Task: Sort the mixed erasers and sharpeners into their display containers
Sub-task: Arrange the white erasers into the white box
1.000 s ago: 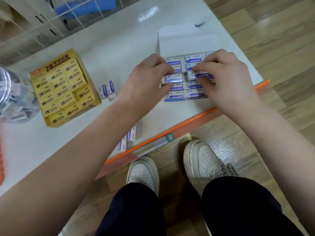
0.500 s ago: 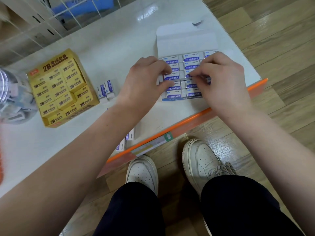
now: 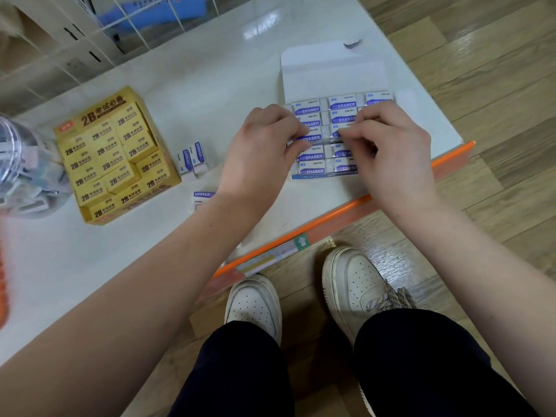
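Fingers (image 3: 296,127) of the left hand (image 3: 258,152) are curling round a left-column eraser (image 3: 311,138) while those of the right hand (image 3: 394,152) are pinching a middle-column eraser (image 3: 337,131), both sitting in the open white display box (image 3: 325,176) lying on the table (image 3: 210,85).

Both bare arms reach forward and converge toward the far middle, the left forearm (image 3: 135,290) coming in long from the near left and the right forearm (image 3: 481,251) from the near right. The left hand (image 3: 261,149) lies palm down, knuckles up, its fingers curled toward the right with the thumb tucked beneath them. The right hand (image 3: 394,149) faces it, just apart, back up, fingers bent leftward with index and thumb tips drawn together; whether either hand pinches anything cannot be told.
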A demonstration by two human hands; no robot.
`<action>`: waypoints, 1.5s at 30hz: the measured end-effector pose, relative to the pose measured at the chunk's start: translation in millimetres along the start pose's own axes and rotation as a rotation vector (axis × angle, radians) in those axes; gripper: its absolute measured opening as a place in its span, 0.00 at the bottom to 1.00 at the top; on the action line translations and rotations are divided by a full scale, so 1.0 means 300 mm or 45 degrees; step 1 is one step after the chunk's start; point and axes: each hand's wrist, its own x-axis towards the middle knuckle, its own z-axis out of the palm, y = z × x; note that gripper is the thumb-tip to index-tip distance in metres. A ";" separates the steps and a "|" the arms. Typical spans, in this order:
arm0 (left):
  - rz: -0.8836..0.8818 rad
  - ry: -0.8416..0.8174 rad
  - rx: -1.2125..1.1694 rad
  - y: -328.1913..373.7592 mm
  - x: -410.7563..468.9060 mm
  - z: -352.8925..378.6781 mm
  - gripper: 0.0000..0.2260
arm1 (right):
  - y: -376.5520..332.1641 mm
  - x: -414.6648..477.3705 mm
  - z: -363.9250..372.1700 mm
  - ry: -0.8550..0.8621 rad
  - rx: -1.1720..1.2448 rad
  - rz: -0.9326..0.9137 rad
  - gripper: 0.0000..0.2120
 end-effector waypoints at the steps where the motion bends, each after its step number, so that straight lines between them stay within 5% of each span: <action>1: 0.005 0.009 0.000 -0.002 -0.002 0.002 0.07 | 0.004 0.003 0.000 -0.003 0.011 0.002 0.04; 9: 0.057 0.028 -0.070 -0.046 -0.032 -0.044 0.10 | -0.018 0.005 -0.002 -0.057 -0.054 -0.024 0.08; 15: -0.133 -0.080 0.269 -0.211 -0.093 -0.184 0.13 | -0.130 0.028 0.053 -0.073 0.028 -0.160 0.07; 19: -0.340 -0.272 0.367 -0.273 -0.109 -0.276 0.16 | -0.239 -0.013 0.125 -0.314 0.111 -0.404 0.08; 25: -0.337 -0.437 0.474 -0.282 -0.113 -0.278 0.24 | -0.314 -0.118 0.200 -0.658 0.163 -0.495 0.14; 30: -0.256 -0.473 0.482 -0.313 -0.100 -0.270 0.25 | -0.329 -0.126 0.204 -0.658 0.112 -0.485 0.20; 42: -0.209 -0.329 0.264 -0.304 -0.077 -0.226 0.24 | -0.318 -0.105 0.239 -0.523 -0.020 -0.493 0.08; 45: -0.245 -0.299 0.196 -0.277 -0.074 -0.198 0.25 | -0.270 -0.095 0.207 -0.480 -0.055 -0.412 0.12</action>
